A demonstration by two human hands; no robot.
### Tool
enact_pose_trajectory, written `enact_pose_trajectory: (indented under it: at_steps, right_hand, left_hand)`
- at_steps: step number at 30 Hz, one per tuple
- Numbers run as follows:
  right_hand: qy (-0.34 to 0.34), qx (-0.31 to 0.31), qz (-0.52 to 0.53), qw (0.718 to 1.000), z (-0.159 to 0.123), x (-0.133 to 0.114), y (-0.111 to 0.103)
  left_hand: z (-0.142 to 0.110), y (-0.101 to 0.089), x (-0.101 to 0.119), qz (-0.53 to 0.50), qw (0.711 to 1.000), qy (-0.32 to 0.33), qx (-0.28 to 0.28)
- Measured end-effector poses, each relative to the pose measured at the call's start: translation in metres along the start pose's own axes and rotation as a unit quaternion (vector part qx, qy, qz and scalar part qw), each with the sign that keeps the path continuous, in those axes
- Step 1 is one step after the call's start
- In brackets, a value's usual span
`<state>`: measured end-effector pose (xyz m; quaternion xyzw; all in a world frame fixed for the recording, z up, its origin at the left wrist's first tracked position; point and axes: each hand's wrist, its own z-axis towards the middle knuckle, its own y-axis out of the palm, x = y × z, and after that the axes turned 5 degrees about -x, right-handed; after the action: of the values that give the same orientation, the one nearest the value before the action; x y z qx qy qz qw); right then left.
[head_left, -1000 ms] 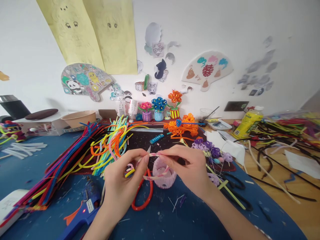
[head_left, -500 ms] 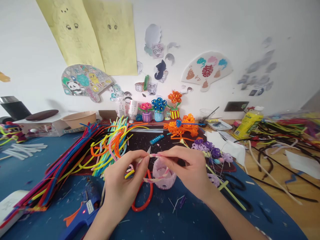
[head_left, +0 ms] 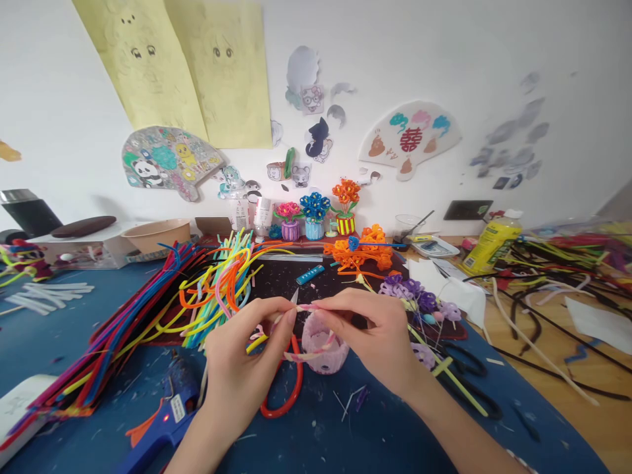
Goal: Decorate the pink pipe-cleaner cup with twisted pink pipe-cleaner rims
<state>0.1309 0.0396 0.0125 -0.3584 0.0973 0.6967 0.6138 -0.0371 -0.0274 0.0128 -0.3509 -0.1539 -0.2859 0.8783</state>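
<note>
Fingers (head_left: 286, 322) of both hands (head_left: 237, 352) (head_left: 380, 332) tight on pink-white strand (head_left: 307, 307), blue mat (head_left: 380, 431) below, wall (head_left: 375, 46) behind

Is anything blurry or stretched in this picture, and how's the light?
Head view: the hands and pink strand look fairly sharp; the stems at far right smear; the yellow bottle leans outward, likely wide-angle stretch; light is soft, with a faint shadow on the wall.

The head camera looks from above the near side of the pale pink cup (head_left: 336, 363), facing forward and down. It is near enough that the left hand (head_left: 241, 349) and right hand (head_left: 378, 332) loom large on either side of the cup, yet wide enough to take in the wall (head_left: 355, 39) well beyond it.
</note>
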Motion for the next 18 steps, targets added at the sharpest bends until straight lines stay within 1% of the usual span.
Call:
enact_pose_trajectory:
  at_steps: [8,18]
  right_hand:
    - [-0.001,-0.009,-0.006,1.0,-0.0007,0.0015,-0.0005]
    - [0.021,-0.019,0.006,1.0,-0.0001,-0.0004,-0.0008]
  left_hand:
    - [0.0012,0.0006,0.0017,-0.013,1.0,-0.01,-0.008]
    - [0.0021,0.0003,0.0026,-0.027,0.999,-0.021,-0.02]
